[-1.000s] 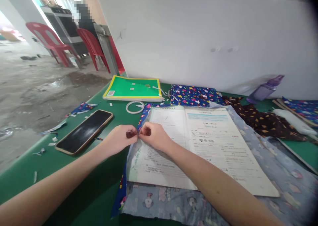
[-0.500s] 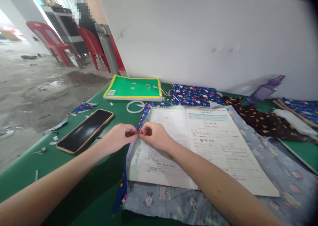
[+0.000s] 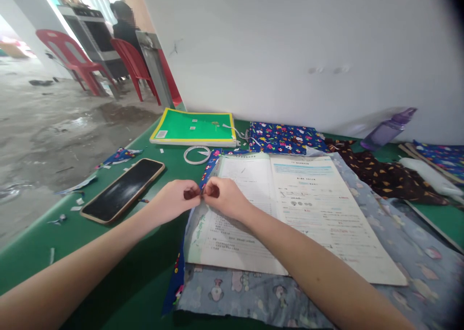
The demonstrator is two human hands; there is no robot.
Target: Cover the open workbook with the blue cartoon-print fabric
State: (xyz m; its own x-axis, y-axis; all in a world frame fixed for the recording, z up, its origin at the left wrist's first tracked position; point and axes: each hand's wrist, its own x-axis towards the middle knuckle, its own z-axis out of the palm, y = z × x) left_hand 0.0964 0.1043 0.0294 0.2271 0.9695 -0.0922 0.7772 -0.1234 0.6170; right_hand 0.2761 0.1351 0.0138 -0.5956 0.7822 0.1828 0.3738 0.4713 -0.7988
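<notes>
An open printed book (image 3: 290,209) lies on a grey-blue patterned fabric (image 3: 253,296) on the green table (image 3: 108,252). A strip of dark blue flowered fabric (image 3: 208,173) runs along the book's left edge. My left hand (image 3: 174,199) and my right hand (image 3: 224,197) meet at that edge, fingertips pinched together on the blue fabric strip where it folds over the page edge.
A black phone (image 3: 121,191) lies left of my hands. Behind it sit a white tape ring (image 3: 196,154), a green yellow-edged book (image 3: 194,128), folded blue fabric (image 3: 284,139), brown fabric (image 3: 384,178) and a purple bottle (image 3: 387,129). A person sits on red chairs (image 3: 134,64) far left.
</notes>
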